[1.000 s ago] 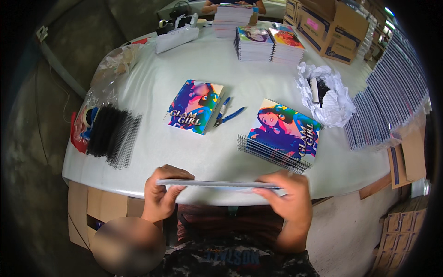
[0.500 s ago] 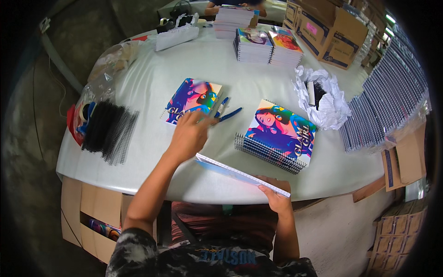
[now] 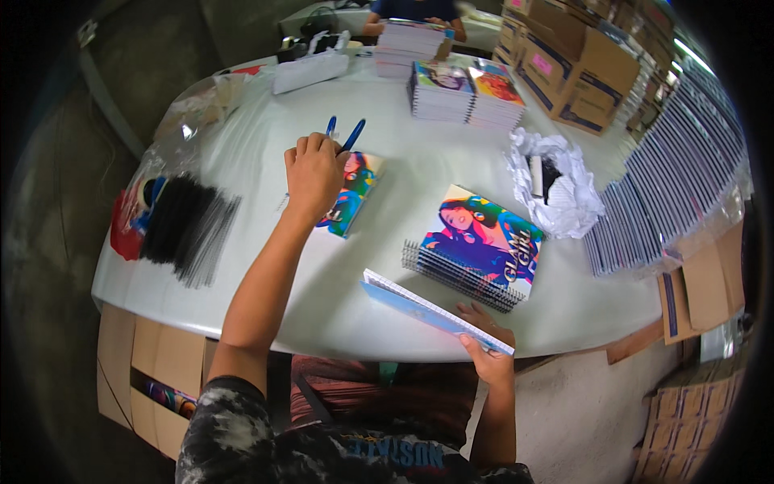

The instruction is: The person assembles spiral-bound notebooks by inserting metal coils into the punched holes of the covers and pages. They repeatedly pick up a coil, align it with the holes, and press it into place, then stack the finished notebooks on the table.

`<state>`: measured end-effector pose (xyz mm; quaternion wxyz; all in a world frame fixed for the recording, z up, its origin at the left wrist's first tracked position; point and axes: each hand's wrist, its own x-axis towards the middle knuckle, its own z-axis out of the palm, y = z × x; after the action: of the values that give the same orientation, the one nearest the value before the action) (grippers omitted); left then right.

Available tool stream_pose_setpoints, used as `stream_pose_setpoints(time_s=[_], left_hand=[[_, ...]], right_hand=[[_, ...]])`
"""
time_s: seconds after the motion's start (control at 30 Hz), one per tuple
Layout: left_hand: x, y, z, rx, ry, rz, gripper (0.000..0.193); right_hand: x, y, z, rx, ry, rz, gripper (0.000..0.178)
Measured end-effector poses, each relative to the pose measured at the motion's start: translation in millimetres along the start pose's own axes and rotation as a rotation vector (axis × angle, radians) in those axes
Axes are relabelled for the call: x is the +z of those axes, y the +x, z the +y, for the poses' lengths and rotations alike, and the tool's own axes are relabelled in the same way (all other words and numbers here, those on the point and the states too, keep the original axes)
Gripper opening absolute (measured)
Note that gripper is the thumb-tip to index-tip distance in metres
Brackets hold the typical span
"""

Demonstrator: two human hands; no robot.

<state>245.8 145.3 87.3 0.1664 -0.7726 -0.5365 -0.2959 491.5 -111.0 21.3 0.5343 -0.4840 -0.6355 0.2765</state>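
My left hand is closed around a pair of pliers; their two blue handles stick out past the fingers, and the jaws are hidden. Below that hand lies a notebook with a colourful illustrated cover, partly covered by the hand. My right hand grips one end of a thin notebook, tilted up near the table's front edge, its page edges and light-blue side showing. Just beyond it sits a stack of spiral-bound notebooks with the same kind of illustrated cover, black coils facing me.
Black binding coils lie in a heap at the left. Crumpled white paper holds dark items at the right, beside a tall leaning stack of notebooks. Farther back are notebook piles, cardboard boxes and another person.
My left hand has picked up the blue-handled pliers and moved away from me and slightly left, over the notebook. The thin notebook in my right hand has shifted slightly right.
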Motion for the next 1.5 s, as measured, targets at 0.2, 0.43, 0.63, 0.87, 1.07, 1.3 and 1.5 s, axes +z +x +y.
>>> stream_pose_setpoints(time_s=[0.2, 0.43, 0.63, 0.87, 1.07, 1.3, 1.5], left_hand=[[11, -60, -69, -0.010, -0.191, -0.034, 0.026], [-75, -178, -161, -0.644, 0.383, -0.367, 0.021], [-76, -182, -163, -0.752, 0.002, -0.120, 0.024], [-111, -133, -143, -0.742, -1.166, 0.453, 0.014], [-122, -111, -95, -0.481, -1.638, 0.376, 0.017], [-127, -103, -83, -0.448, -1.611, 0.375, 0.024], [-116, -98, -53, -0.394, -1.227, 0.341, 0.040]], right_hand=[[-1, 3, -5, -0.014, -0.116, 0.028, 0.020], [21, 16, -11, -0.100, 0.060, -0.026, 0.021], [44, 29, -4, -0.004, 0.109, -0.141, 0.021], [48, 34, -8, -0.024, 0.182, -0.046, 0.024], [30, 39, 1, 0.084, 0.193, 0.044, 0.028], [30, 38, 3, 0.123, 0.259, 0.074, 0.028], [32, 37, 1, 0.132, 0.272, 0.082, 0.028]])
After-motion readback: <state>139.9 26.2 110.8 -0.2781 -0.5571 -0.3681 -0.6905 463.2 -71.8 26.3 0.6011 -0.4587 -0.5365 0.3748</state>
